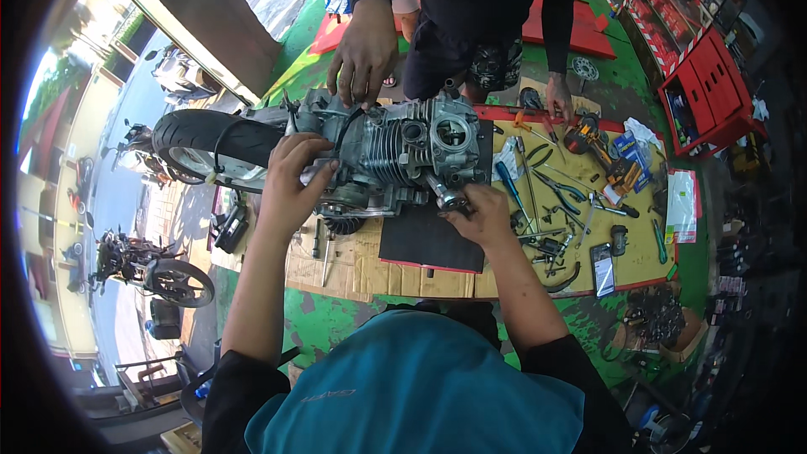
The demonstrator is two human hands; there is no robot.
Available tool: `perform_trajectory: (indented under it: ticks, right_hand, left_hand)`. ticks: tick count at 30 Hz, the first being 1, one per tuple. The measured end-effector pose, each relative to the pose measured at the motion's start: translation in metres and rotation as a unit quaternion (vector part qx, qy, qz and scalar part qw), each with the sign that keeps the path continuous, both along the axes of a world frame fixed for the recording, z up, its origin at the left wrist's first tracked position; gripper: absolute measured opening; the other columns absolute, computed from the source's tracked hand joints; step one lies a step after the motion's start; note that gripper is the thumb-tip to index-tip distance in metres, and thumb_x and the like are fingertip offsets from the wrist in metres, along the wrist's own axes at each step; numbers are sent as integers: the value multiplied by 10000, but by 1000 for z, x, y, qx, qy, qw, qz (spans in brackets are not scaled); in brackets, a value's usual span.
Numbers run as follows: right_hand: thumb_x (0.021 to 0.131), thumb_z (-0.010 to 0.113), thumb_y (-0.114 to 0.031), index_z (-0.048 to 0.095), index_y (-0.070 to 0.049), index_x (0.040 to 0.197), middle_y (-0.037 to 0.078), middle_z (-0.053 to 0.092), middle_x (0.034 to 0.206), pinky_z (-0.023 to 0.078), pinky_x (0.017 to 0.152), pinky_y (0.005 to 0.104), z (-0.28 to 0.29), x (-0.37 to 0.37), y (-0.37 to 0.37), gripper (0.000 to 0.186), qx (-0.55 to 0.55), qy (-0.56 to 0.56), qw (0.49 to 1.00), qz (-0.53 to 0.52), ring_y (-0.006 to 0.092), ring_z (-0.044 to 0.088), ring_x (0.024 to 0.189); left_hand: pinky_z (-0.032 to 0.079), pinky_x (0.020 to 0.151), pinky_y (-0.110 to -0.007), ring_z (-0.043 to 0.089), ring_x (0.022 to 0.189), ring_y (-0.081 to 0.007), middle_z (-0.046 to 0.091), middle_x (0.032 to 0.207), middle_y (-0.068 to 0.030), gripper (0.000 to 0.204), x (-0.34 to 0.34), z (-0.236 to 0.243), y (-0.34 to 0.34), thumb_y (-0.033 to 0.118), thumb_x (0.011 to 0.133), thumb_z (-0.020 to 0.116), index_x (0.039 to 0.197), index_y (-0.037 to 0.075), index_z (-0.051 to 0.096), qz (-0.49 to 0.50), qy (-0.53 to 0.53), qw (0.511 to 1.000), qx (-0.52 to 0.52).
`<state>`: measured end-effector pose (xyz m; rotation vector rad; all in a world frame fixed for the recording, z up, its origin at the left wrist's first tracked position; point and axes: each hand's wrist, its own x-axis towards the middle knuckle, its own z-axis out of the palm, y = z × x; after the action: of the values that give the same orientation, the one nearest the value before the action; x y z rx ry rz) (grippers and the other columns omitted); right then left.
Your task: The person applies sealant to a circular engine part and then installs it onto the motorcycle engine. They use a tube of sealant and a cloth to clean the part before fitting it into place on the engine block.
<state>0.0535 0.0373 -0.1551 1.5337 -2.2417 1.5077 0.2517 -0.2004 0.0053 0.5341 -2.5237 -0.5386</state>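
The grey metal engine with a finned cylinder [388, 151] lies across the tan cardboard-covered worktable [357, 265], in front of the person; its long axis runs left to right, the end with the round opening pointing right, the other end toward the black-tyred wheel with a pale rim [223, 136]. The person's right hand [485, 217] has its fingers curled closed around a shiny silver socket tool [451, 200], whose shaft slants up and leftward to the engine's near side; the left hand [297, 170] is at the engine's left part, near the wheel, fingers bent, thumb apart, though from here I cannot tell whether it grips anything; opposite, a co-worker's hand [367, 52] hangs over the far side, fingertips downward; blue-handled pliers [572, 193] lie farther right.
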Motion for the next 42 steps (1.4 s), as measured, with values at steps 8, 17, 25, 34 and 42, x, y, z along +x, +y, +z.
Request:
perform_trajectory:
  ticks: [8, 17, 25, 34, 42]
  right_hand:
    - [885, 773, -298, 673, -49, 882, 23, 592, 666, 402, 495, 299, -33, 55, -20, 269, -120, -274, 954, -26, 133, 517, 527]
    - [925, 497, -730, 453, -136, 809, -7, 394, 666, 352, 626, 334, 42, 126, -57, 607, -363, -833, 380, 175, 161, 399, 618]
    - [950, 667, -467, 538, 3, 1117, 134, 627, 869, 515, 760, 442, -4, 52, -6, 515, 17, -246, 968, -45, 303, 630, 797]
    - [1004, 625, -294, 439, -43, 1280, 102, 649, 896, 630, 569, 369, 38, 89, -23, 416, -193, -688, 699, 15, 248, 714, 707]
    - [904, 667, -156, 550, -43, 1159, 103, 659, 780, 573, 578, 374, 9, 66, -15, 302, 13, -200, 972, -126, 254, 711, 676]
  left_hand:
    - [336, 1087, -468, 564, 1209, -287, 657, 1163, -81, 312, -10, -16, -4, 275, 814, 747, 1053, 83, 690, -45, -27, 990, -134]
    - [340, 1101, -504, 641, 1055, -224, 710, 1022, -15, 202, -18, -29, -2, 298, 860, 699, 957, 120, 710, -50, -34, 985, -160]
    - [346, 1099, -499, 645, 1049, -223, 719, 990, -24, 198, -18, -32, -3, 294, 859, 687, 939, 116, 715, -46, -27, 985, -163]
    - [370, 1079, -487, 655, 989, -235, 715, 922, -40, 189, -20, -33, -3, 276, 832, 711, 910, 103, 714, -41, 10, 986, -163]
    - [380, 1069, -484, 655, 961, -231, 707, 885, -41, 199, -19, -34, -6, 277, 816, 734, 897, 96, 709, -42, 28, 985, -163]
